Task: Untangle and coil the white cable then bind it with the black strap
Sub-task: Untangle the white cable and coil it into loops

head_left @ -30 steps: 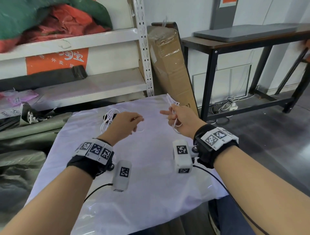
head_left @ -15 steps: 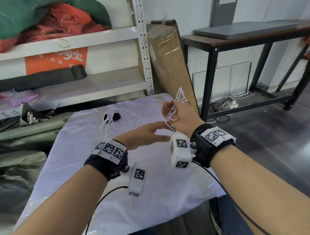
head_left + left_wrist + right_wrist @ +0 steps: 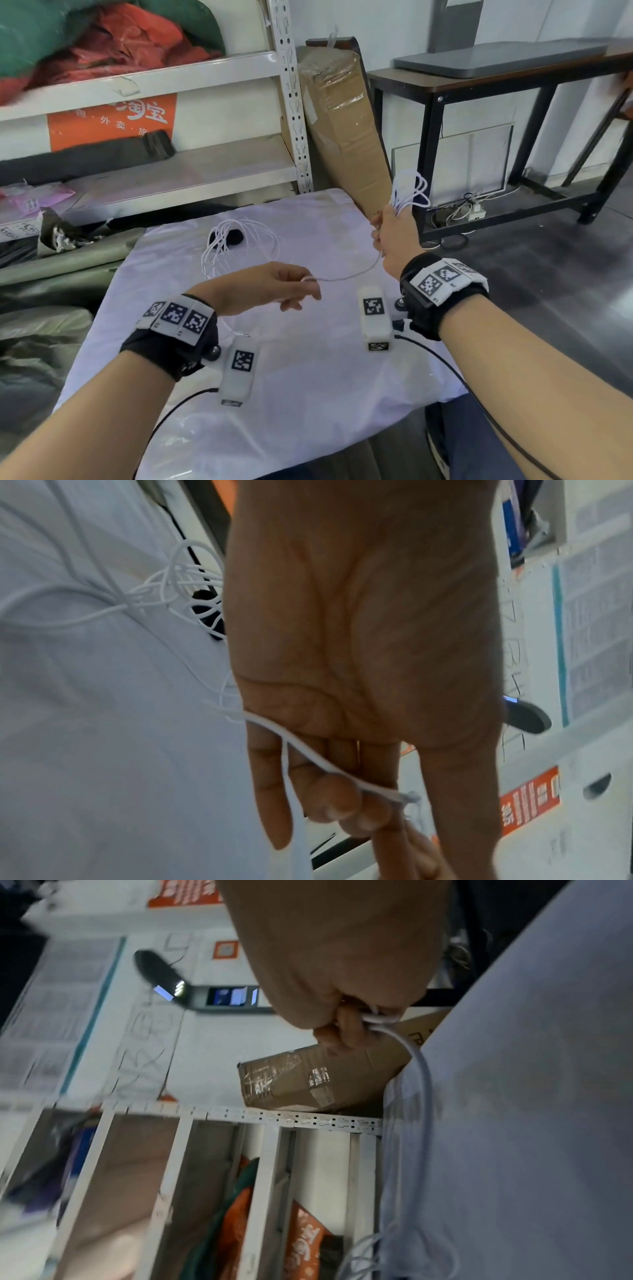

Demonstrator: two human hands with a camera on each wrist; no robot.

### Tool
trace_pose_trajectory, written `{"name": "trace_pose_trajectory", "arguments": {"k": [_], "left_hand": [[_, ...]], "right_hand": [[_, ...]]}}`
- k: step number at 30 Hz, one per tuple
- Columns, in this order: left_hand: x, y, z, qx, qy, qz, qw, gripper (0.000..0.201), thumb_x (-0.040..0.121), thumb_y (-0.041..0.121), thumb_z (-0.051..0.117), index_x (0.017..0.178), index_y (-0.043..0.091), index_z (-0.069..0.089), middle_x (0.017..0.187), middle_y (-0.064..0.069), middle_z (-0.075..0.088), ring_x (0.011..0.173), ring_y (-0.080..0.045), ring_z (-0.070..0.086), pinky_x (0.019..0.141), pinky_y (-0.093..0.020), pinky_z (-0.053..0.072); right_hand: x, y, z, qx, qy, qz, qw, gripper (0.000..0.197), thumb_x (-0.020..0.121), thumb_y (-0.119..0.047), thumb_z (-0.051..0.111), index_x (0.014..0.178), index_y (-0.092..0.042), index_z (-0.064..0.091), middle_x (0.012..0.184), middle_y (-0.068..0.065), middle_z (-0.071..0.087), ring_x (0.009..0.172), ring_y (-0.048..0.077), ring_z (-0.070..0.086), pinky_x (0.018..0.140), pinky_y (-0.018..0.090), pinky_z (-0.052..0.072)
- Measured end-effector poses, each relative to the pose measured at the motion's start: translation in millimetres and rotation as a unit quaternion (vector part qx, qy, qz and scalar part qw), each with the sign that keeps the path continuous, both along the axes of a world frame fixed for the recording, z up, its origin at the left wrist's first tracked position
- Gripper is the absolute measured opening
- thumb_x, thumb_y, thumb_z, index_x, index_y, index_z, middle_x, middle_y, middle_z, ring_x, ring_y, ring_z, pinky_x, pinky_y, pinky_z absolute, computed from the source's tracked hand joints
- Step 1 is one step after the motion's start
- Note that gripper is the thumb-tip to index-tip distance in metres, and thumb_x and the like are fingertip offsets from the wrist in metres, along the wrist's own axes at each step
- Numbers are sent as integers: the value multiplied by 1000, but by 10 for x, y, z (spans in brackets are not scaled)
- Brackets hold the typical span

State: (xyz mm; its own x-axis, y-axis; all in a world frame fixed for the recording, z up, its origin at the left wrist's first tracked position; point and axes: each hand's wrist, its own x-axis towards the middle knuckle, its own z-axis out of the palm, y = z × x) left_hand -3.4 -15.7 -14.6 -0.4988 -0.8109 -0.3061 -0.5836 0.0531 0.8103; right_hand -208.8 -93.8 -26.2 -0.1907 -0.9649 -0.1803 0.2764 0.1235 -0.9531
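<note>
So the right hand [image 3: 394, 236] has its fingers clamped on a bunch of white cable [image 3: 346, 275] loops, held up off the tabletop [image 3: 308, 394]. The free run slants down-left to the left hand [image 3: 270, 287], fingers pinching it (loosely, I think). The rest is tangled farther back over the black strap [image 3: 234, 236], nearer the left hand.

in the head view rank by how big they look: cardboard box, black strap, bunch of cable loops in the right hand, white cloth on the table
1. white cloth
2. cardboard box, partly hidden behind the table
3. and 4. bunch of cable loops above the right hand and black strap: they look alike in size, and cable covers part of the strap, so no ranking.
</note>
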Motion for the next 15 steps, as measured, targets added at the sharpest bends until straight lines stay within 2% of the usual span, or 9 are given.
{"name": "trace_pose_trajectory", "arguments": {"k": [2, 4, 6, 8, 11, 15], "left_hand": [[30, -26, 32, -27, 48, 22, 998, 22, 96, 26, 50, 94, 14, 68, 64, 10, 49, 62, -11, 44, 83, -25, 50], [57, -82, 47, -59, 87, 76, 992, 26, 96, 30, 49, 90, 16, 70, 63, 9, 46, 60, -9, 42, 75, -25, 45], [49, -141, 59, -95, 110, 121, 982, 30, 97, 31, 47, 87, 18, 72, 62, 9, 44, 60, -8, 42, 72, -26, 43], [6, -185, 77, -125, 120, 147, 974, 32, 98, 29, 45, 85, 16, 71, 64, 5, 43, 60, -9, 41, 67, -19, 44], [-36, -250, 76, -155, 104, 185, 965, 30, 99, 25, 45, 86, 10, 67, 67, -3, 42, 58, -9, 41, 60, -14, 44], [-1, -345, -38, -165, 81, 270, 945, 30, 98, 28, 48, 76, 15, 64, 65, -1, 40, 56, -9, 41, 63, -19, 46]], "right_hand": [[-12, 18, -42, -2, 117, 78, 990, 29, 101, -17, 33, 73, -17, 41, 65, -1, 44, 44, 7, 34, 33, 13, 24], [4, 60, -64, 15, 244, 189, 951, 21, 99, -17, 37, 80, -15, 46, 68, 0, 50, 47, 8, 37, 37, 15, 28], [70, 142, -55, 41, 298, 291, 908, 14, 97, -15, 38, 87, -11, 46, 73, 2, 55, 46, 10, 34, 37, 17, 25], [156, 226, -35, 44, 348, 363, 863, 18, 99, -16, 37, 86, -9, 47, 74, 4, 56, 46, 11, 32, 38, 18, 23], [247, 300, -20, 62, 343, 428, 834, 23, 101, -21, 37, 84, -10, 48, 68, 3, 54, 43, 10, 31, 39, 17, 23], [286, 343, 19, 80, 295, 457, 836, 40, 102, -39, 32, 77, -12, 49, 62, 2, 53, 42, 9, 26, 35, 15, 18]]}}
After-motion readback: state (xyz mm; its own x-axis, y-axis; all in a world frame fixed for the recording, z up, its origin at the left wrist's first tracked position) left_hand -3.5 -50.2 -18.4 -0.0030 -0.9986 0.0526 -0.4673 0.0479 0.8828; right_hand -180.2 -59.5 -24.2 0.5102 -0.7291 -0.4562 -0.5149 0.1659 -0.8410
